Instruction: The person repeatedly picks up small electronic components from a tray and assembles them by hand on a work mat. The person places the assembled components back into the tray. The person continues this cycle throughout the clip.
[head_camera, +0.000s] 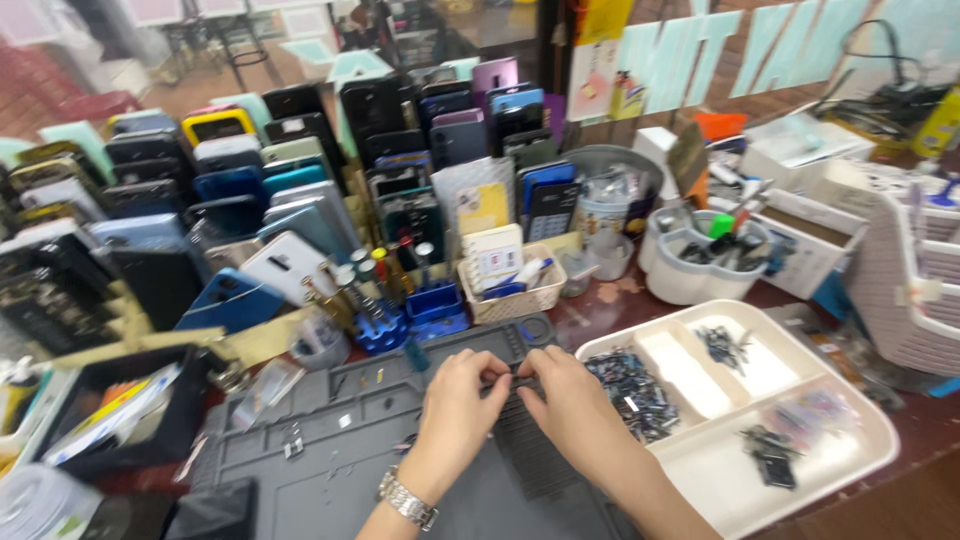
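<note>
My left hand (458, 400) and my right hand (570, 395) meet over a dark grey work mat (330, 440). Their fingertips pinch a small dark part (512, 376) between them; it is too small to tell what it is. A metal watch (407, 500) sits on my left wrist. Just to the right of my right hand lies a white sectioned tray (850, 440) holding piles of small dark parts (635, 390).
Rows of phones (300, 170) stand upright behind the mat. A blue tool holder (385, 325), a small basket (510, 290), a white cup organiser (695, 265) and white boxes (800, 150) crowd the back. A black tray (120, 410) lies at the left, a white slatted basket (910, 290) at the right.
</note>
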